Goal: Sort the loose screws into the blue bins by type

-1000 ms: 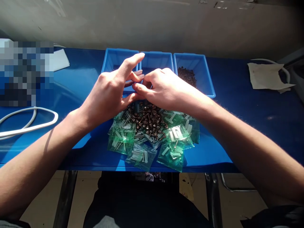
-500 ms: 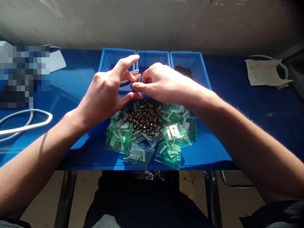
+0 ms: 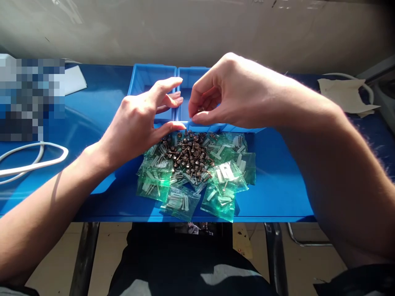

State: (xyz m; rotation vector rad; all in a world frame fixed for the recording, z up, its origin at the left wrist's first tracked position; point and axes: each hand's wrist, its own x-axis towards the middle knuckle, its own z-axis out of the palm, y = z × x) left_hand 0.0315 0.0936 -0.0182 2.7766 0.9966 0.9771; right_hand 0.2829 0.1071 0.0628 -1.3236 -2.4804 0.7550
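While the left hand [image 3: 138, 113] hangs over the front of the left bin [image 3: 154, 65], grip wide, thumb well apart from forefinger, the right hand [image 3: 237, 92] is over the middle bin [image 3: 194, 69], grip narrow. Small bit [image 3: 201, 109] held in its curled fingers; too hidden to tell what. Nothing visible in the left grip.

Screws [image 3: 193, 156]: dark pile, mid-width on the desk [image 3: 271, 185], just in front of the bins, heaped on green bags [image 3: 154, 183]. Bags fan out left, right and toward the desk's front edge, with white plugs [image 3: 226, 172] and screws inside. Left thumb tip is at the pile's back side; can't tell if touching.

Right bin [image 3: 245, 129] mostly hidden by the right hand and forearm. White cable [image 3: 33, 166] by the desk's left edge, white sheet [image 3: 75, 80] near back left corner, beige paper [image 3: 341, 95] near back right.
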